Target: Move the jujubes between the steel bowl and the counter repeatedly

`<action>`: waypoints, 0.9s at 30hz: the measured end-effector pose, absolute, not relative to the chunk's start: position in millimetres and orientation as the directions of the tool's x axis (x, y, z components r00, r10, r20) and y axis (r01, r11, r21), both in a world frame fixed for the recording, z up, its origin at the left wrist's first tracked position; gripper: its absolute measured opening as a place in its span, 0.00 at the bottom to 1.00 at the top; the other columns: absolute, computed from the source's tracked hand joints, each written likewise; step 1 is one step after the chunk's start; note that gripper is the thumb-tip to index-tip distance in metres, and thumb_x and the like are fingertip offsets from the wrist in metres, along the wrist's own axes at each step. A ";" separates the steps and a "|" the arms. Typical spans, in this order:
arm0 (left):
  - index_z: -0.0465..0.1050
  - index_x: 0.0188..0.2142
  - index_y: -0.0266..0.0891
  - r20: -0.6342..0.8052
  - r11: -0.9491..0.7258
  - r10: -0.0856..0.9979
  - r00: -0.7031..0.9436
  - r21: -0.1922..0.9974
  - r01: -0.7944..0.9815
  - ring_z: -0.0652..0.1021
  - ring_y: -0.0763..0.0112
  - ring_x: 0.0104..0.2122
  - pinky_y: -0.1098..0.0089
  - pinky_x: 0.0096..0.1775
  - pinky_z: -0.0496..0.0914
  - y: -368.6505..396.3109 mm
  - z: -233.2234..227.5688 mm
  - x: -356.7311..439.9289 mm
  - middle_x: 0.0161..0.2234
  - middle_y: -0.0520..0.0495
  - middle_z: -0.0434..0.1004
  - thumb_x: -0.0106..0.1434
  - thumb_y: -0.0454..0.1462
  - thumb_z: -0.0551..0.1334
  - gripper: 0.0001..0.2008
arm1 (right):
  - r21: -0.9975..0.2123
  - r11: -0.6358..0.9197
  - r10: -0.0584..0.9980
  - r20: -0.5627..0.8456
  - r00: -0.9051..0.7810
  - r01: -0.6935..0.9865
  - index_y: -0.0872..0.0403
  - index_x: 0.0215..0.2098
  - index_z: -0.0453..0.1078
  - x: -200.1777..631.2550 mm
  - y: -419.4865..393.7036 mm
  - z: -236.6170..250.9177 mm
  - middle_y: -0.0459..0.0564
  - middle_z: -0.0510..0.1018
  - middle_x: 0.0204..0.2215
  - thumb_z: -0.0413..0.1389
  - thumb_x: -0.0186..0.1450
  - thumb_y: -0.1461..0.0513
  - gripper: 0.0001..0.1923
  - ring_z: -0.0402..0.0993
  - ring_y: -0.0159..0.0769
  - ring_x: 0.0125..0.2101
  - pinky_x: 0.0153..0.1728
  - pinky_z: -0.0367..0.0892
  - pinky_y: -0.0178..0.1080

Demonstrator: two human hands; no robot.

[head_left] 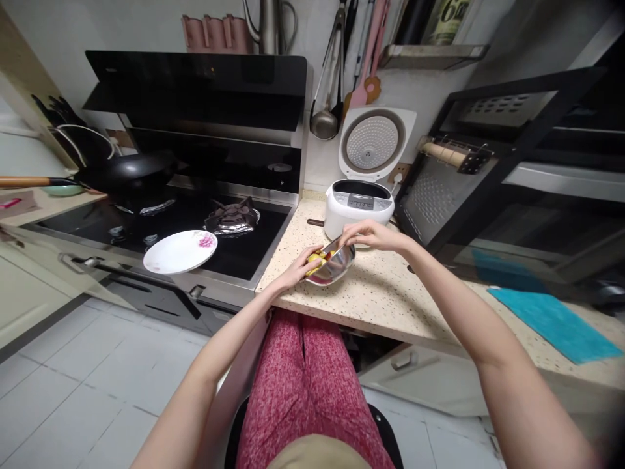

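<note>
A shiny metal bowl [339, 266] is tilted to the left just above the speckled counter. Yellow food pieces [316, 264] with a bit of red lie at its lower left side. My right hand [368, 234] grips the bowl's upper right rim, fingers bent over the edge. At the lower left edge, my left hand [299, 267] is closed about the bowl's side, its fingertips against the yellow pieces; the thumb is hidden. Right behind the bowl stands a white rice cooker [359, 212] with its lid [374, 143] raised.
A white flowered plate [178, 253] rests at the front edge of the black gas stove [266, 244]. A wok [127, 172] sits on the left burner, handle pointing left. To the right are a black rack [434, 195] and a turquoise cloth [556, 322]. Utensils [326, 120] hang behind.
</note>
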State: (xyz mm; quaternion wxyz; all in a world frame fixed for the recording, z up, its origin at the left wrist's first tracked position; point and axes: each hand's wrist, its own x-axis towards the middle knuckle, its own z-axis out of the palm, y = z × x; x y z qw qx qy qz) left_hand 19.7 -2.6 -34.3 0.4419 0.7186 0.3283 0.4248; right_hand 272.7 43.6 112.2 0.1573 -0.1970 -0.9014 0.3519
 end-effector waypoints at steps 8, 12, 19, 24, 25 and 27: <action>0.70 0.62 0.42 0.273 -0.301 0.921 0.276 0.952 0.062 0.67 0.52 0.68 0.52 0.70 0.58 4.0 -40.1 21.2 0.67 0.40 0.67 0.73 0.52 0.55 0.25 | -0.719 0.662 0.434 0.138 -0.890 0.211 0.54 0.40 0.84 266.4 65.5 121.4 0.51 0.83 0.35 0.63 0.68 0.52 0.14 0.76 0.35 0.34 0.40 0.71 0.40; 0.71 0.60 0.40 0.273 -0.294 0.937 0.217 0.953 0.072 0.69 0.53 0.66 0.53 0.68 0.60 3.5 -43.1 21.7 0.64 0.39 0.70 0.72 0.51 0.57 0.24 | -0.713 0.672 0.409 0.135 -0.903 0.198 0.54 0.40 0.84 267.1 68.4 123.6 0.50 0.83 0.34 0.63 0.68 0.52 0.14 0.77 0.35 0.35 0.40 0.71 0.39; 0.72 0.60 0.43 0.356 -0.392 0.907 0.223 0.909 0.143 0.69 0.53 0.65 0.51 0.69 0.58 -0.5 -49.8 19.5 0.62 0.38 0.71 0.73 0.54 0.55 0.25 | -0.732 0.645 0.432 0.116 -0.894 0.217 0.54 0.38 0.84 269.1 71.1 129.1 0.50 0.83 0.33 0.64 0.67 0.51 0.15 0.77 0.35 0.33 0.37 0.72 0.39; 0.70 0.61 0.41 0.384 -0.431 0.895 0.227 0.874 0.223 0.69 0.53 0.64 0.51 0.69 0.59 -4.0 -49.2 18.8 0.62 0.37 0.70 0.74 0.54 0.54 0.27 | -0.728 0.648 0.442 0.118 -0.889 0.225 0.54 0.38 0.84 273.3 69.6 129.1 0.50 0.82 0.32 0.64 0.67 0.50 0.15 0.76 0.34 0.32 0.36 0.70 0.38; 0.70 0.61 0.40 0.394 -0.444 0.890 0.228 0.863 0.242 0.70 0.53 0.64 0.51 0.68 0.59 -5.2 -48.2 18.9 0.62 0.37 0.70 0.74 0.53 0.54 0.26 | -0.728 0.645 0.445 0.111 -0.889 0.232 0.54 0.38 0.84 274.5 68.4 129.8 0.50 0.82 0.32 0.64 0.67 0.50 0.16 0.75 0.34 0.32 0.36 0.70 0.39; 0.68 0.62 0.40 0.414 -0.468 0.881 0.230 0.835 0.290 0.70 0.54 0.63 0.51 0.68 0.61 -8.1 -45.8 19.2 0.62 0.36 0.69 0.74 0.52 0.53 0.26 | -0.727 0.634 0.464 0.085 -0.882 0.263 0.55 0.38 0.84 277.2 65.1 131.8 0.51 0.82 0.32 0.64 0.67 0.50 0.16 0.75 0.35 0.32 0.36 0.70 0.39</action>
